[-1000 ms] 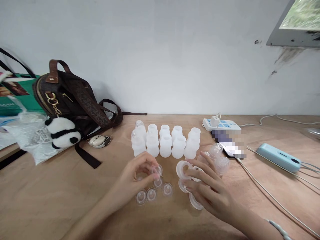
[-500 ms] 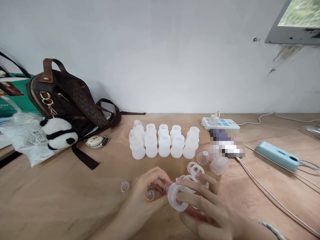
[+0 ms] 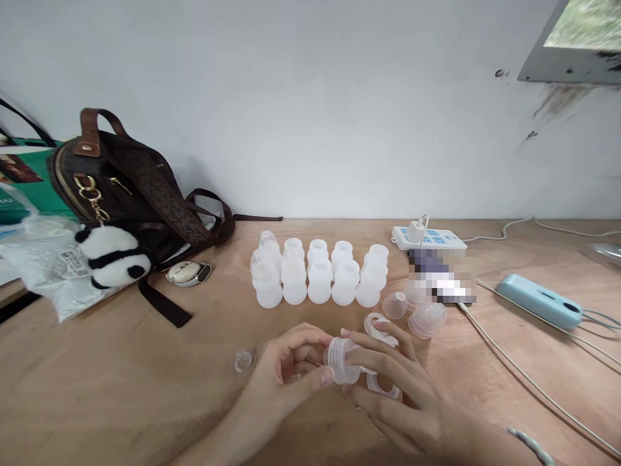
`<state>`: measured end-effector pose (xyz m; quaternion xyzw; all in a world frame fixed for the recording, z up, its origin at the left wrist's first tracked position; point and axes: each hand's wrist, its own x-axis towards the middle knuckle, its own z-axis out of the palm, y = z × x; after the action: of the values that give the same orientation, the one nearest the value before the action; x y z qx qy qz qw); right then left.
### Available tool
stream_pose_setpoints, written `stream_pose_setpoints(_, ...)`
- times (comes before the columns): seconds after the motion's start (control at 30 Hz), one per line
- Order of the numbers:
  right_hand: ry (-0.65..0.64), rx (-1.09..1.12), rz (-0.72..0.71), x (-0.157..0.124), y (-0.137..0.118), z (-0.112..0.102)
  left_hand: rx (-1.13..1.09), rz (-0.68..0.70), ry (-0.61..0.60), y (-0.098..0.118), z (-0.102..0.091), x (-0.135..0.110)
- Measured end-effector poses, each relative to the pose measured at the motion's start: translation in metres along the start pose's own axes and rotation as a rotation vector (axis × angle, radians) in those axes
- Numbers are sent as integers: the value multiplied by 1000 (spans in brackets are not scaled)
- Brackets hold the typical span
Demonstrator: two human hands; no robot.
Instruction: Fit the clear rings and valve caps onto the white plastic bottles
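Observation:
My left hand (image 3: 286, 378) and my right hand (image 3: 392, 388) meet low in the middle of the view, both with fingers closed on a translucent plastic ring cap (image 3: 342, 361) held between them. A clear teat seems to sit inside the ring, though that is hard to make out. More white rings (image 3: 381, 327) lie by my right hand. One clear teat (image 3: 243, 361) lies on the wooden table (image 3: 121, 388) to the left. Behind the hands stand two rows of small white bottles (image 3: 317, 275). Clear dome caps (image 3: 427, 318) lie to the right.
A brown handbag (image 3: 130, 188) with a panda charm (image 3: 111, 257) stands at back left, beside plastic bags (image 3: 43, 259) and a small beige device (image 3: 188, 273). At right are a power strip (image 3: 429, 238), a charging phone (image 3: 444, 285), cables (image 3: 533, 388) and a light-blue device (image 3: 538, 301).
Both hands drew toward me and came together. The right lifted a ring off the table; the left brought a teat to it, and now both grip the ring.

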<state>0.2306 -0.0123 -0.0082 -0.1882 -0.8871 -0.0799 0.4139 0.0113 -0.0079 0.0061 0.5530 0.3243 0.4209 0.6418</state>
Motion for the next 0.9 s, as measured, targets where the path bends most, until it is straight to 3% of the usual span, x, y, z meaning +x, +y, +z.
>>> stream_pose_setpoints(0.43,1,102,104,-10,2,8,130,19,87,-9,12,-4)
stream_pose_setpoints(0.67,74,65,66,-2,2,1,142,43,75,-11,14,-9)
stream_pose_setpoints(0.77,46,90,54,0,1,-3,254,86,38,-13,13,-12)
stream_pose_setpoints(0.9,7,149,47,0,-2,-4,330,35,-24,-15,13,-15)
